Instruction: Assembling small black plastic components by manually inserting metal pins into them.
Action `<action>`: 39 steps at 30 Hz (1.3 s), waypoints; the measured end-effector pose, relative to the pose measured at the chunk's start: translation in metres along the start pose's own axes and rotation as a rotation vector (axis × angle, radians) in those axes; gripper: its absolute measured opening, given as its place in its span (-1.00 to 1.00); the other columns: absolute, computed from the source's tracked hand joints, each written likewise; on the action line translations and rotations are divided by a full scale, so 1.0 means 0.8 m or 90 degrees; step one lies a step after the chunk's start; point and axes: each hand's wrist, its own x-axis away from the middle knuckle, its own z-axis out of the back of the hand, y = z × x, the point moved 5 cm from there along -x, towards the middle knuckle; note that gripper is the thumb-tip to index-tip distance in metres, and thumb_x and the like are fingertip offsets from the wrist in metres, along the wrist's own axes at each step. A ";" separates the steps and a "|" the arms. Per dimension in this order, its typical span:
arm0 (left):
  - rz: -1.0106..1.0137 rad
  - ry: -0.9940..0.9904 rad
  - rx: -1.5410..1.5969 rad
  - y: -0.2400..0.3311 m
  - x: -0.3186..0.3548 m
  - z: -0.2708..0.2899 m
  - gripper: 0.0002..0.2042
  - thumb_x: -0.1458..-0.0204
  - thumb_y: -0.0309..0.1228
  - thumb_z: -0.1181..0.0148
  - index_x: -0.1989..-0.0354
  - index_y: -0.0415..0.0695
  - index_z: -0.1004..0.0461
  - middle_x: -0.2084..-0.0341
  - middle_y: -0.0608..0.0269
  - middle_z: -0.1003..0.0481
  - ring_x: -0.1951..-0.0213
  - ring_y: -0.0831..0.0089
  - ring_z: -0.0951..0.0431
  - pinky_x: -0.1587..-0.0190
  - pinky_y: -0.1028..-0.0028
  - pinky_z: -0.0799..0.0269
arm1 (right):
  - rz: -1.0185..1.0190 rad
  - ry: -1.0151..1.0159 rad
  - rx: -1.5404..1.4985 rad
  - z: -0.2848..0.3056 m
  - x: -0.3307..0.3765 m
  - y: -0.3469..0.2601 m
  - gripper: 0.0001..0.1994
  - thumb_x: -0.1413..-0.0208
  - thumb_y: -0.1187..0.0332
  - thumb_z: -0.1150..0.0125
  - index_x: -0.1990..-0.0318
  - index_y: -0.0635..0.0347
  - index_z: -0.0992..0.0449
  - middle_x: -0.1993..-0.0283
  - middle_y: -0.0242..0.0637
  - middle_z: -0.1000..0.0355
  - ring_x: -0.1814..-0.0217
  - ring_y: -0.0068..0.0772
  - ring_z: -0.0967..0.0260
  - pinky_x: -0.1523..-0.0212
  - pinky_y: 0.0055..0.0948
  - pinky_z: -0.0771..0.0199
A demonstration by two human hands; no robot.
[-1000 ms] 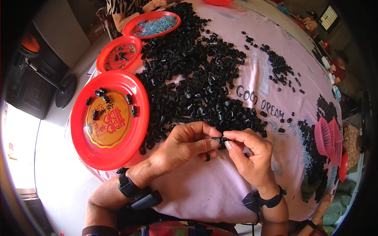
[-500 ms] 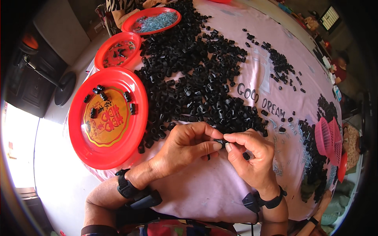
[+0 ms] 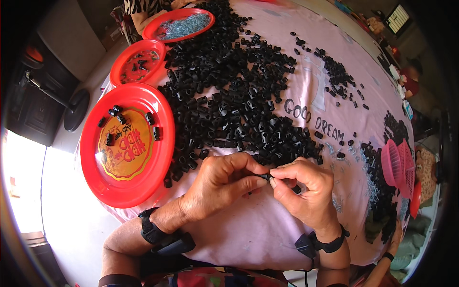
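Just in front of the heap, my left hand (image 3: 221, 185) and my right hand (image 3: 308, 187) meet fingertip to fingertip. Between them is a small black plastic cord lock (image 3: 265, 176), mostly covered by the fingers. Left thumb and index finger pinch one end; right thumb and index finger close on the other. A large heap of similar black pieces (image 3: 239, 112) spreads over the pink cloth (image 3: 229, 239) beyond my hands. To the left, a red plate (image 3: 89, 162) with a gold centre carries several assembled-looking black pieces (image 3: 120, 118).
Behind that plate stand a smaller red plate (image 3: 116, 67) with a few black pieces and another red plate (image 3: 149, 31) with thin silvery springs (image 3: 187, 26). Pink baskets (image 3: 393, 163) stand at the right edge. Another person's arm (image 3: 393, 244) shows at lower right.
The view has shifted slightly, so the plates and heap sit a little further left. My hands stay together on the cord lock, which is now more covered by the fingers.
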 end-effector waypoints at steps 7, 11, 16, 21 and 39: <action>-0.067 0.039 -0.125 -0.001 0.003 -0.002 -0.84 -0.19 -0.57 -0.36 0.09 -0.28 -0.59 0.37 0.30 -0.64 0.30 0.69 -0.59 0.24 0.55 -0.57 | 0.072 0.024 0.044 -0.006 -0.001 -0.009 -0.80 0.06 0.66 -0.44 0.27 0.22 -0.63 0.36 -0.27 -0.62 0.39 -0.37 -0.54 0.36 -0.42 -0.56; -0.165 0.064 -0.201 -0.003 0.006 -0.002 -0.82 -0.15 -0.58 -0.38 0.10 -0.28 -0.58 0.40 0.23 -0.65 0.33 0.62 -0.64 0.26 0.51 -0.58 | 0.063 0.018 0.046 -0.006 0.000 -0.010 -0.80 0.06 0.66 -0.43 0.26 0.22 -0.63 0.36 -0.28 -0.61 0.39 -0.35 -0.54 0.36 -0.41 -0.56; -0.128 0.062 -0.213 0.000 0.007 -0.005 -0.81 -0.15 -0.59 -0.37 0.09 -0.28 -0.58 0.39 0.21 -0.65 0.32 0.60 -0.65 0.26 0.51 -0.59 | 0.001 0.017 -0.004 -0.009 0.001 -0.004 -0.79 0.05 0.67 -0.42 0.25 0.23 -0.63 0.37 -0.24 -0.58 0.40 -0.27 -0.54 0.37 -0.39 -0.56; 0.039 0.063 -0.004 -0.013 -0.004 -0.006 -0.82 -0.23 -0.55 -0.31 0.04 -0.29 -0.56 0.32 0.29 -0.65 0.29 0.63 -0.64 0.21 0.56 -0.59 | 0.086 0.042 0.099 -0.010 -0.001 -0.006 -0.75 0.05 0.67 -0.42 0.17 0.29 -0.62 0.31 -0.20 -0.60 0.36 -0.20 -0.54 0.33 -0.31 -0.58; 0.177 -0.042 0.204 -0.010 -0.004 -0.006 -0.72 -0.35 -0.24 -0.23 0.05 -0.24 -0.60 0.25 0.32 -0.63 0.26 0.61 -0.61 0.11 0.55 -0.59 | 0.231 0.034 0.210 -0.019 0.005 -0.026 -0.51 0.08 0.60 -0.49 -0.08 0.44 -0.54 0.11 -0.09 -0.59 0.19 -0.16 -0.53 0.17 -0.30 -0.59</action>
